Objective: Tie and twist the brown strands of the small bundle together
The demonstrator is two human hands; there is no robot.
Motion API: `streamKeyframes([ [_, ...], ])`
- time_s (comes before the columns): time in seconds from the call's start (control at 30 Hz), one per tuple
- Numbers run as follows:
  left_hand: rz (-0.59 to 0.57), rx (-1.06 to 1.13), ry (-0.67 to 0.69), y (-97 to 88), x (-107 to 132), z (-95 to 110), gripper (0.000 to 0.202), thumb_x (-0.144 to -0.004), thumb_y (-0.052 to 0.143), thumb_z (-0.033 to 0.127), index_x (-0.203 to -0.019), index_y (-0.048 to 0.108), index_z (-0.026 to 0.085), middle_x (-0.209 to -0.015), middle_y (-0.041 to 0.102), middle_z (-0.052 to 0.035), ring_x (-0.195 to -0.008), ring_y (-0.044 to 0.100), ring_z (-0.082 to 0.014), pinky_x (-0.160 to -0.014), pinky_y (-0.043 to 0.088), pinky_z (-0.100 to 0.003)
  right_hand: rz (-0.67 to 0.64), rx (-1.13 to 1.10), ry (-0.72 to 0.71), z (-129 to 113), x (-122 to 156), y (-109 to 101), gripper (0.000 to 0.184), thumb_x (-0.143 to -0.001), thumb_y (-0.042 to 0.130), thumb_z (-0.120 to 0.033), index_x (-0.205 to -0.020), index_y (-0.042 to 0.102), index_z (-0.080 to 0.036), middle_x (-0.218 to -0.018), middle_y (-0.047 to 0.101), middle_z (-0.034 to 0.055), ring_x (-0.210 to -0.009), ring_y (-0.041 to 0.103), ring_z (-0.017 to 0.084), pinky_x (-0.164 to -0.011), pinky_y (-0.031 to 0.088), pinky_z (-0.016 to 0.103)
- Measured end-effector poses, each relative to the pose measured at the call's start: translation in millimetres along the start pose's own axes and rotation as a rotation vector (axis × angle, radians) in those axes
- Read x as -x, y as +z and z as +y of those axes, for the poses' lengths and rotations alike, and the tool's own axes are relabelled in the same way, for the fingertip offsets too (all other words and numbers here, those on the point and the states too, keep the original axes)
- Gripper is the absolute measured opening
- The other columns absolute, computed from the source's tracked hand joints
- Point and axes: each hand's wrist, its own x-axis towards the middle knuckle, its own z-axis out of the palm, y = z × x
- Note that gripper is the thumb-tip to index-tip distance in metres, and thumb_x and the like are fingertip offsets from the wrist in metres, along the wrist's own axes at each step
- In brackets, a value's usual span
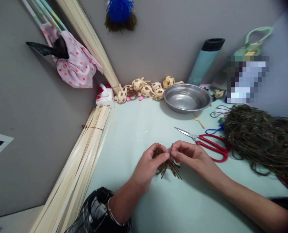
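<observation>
A small brown yarn tassel (169, 169) with loose strands fanning downward is held above the pale table. My left hand (150, 163) is closed on it, thumb and fingers pinching its upper part. At its top right, my right hand (188, 154) pinches a strand of the same brown yarn, fingertips almost touching the left thumb. Just beyond the right hand lie red-handled scissors (213, 145), blades partly apart and pointing left. A large heap of dark brown glittery yarn (257, 136) spreads at the right.
A steel bowl (187, 105) stands at the back beside several woven strip balls (147, 90). Bundled pale wooden strips (88, 165) run down the left edge, near a tissue pack (105, 96). A teal bottle (204, 61) leans by the wall; a blue tassel (120, 11) hangs above.
</observation>
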Motion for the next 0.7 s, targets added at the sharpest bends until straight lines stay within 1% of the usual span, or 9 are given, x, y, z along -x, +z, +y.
streamKeyframes([
  [0.07, -0.011, -0.037, 0.005, 0.5, -0.6, -1.0, 0.017, -0.082, 0.068, 0.03, -0.084, 0.057, 0.017, -0.078, 0.054, 0.0, -0.071, 0.047, -0.0092, -0.067, 0.037, -0.023, 0.006, -0.003, 0.005, 0.1, -0.1, 0.5, 0.027, -0.086, 0.067, -0.043, -0.078, 0.061, -0.017, -0.066, 0.05, -0.0011, -0.062, 0.043, 0.011, -0.058, 0.034, 0.025],
  [0.23, 0.006, -0.064, 0.013, 1.0, -0.9, -1.0, 0.014, -0.083, 0.065, 0.028, -0.081, 0.057, 0.017, -0.075, 0.052, 0.0012, -0.069, 0.045, -0.0089, -0.067, 0.036, -0.023, -0.003, -0.002, 0.04, -1.5, 0.7, 1.7, 0.026, -0.082, 0.071, -0.041, -0.077, 0.061, -0.017, -0.066, 0.05, -0.0014, -0.061, 0.042, 0.011, -0.058, 0.033, 0.024],
  [0.47, -0.021, -0.127, 0.055, 0.9, 0.7, 1.3, 0.016, -0.082, 0.067, 0.029, -0.081, 0.057, 0.017, -0.08, 0.055, -0.0006, -0.076, 0.049, -0.0106, -0.072, 0.038, -0.023, -0.014, 0.002, 0.018, -2.4, 1.9, 0.8, 0.028, -0.086, 0.066, -0.043, -0.077, 0.061, -0.017, -0.065, 0.048, -0.0015, -0.061, 0.041, 0.011, -0.057, 0.031, 0.024],
  [0.6, 0.028, -0.059, 0.032, 0.8, 0.7, 0.7, 0.015, -0.083, 0.065, 0.029, -0.081, 0.055, 0.018, -0.077, 0.052, 0.0009, -0.071, 0.046, -0.0092, -0.069, 0.037, -0.022, -0.045, 0.009, 0.045, -5.3, 2.4, 1.3, 0.03, -0.086, 0.066, -0.044, -0.077, 0.059, -0.016, -0.065, 0.049, -0.0013, -0.061, 0.041, 0.011, -0.058, 0.032, 0.024],
  [0.7, 0.082, 0.009, -0.006, 0.1, 0.2, 0.2, 0.018, -0.084, 0.065, 0.033, -0.083, 0.053, 0.019, -0.074, 0.048, 0.0023, -0.066, 0.044, -0.0085, -0.064, 0.036, -0.022, -0.052, 0.009, 0.046, -6.3, 2.9, 1.6, 0.031, -0.086, 0.065, -0.045, -0.077, 0.059, -0.017, -0.066, 0.05, -0.0007, -0.062, 0.043, 0.011, -0.059, 0.035, 0.025],
])
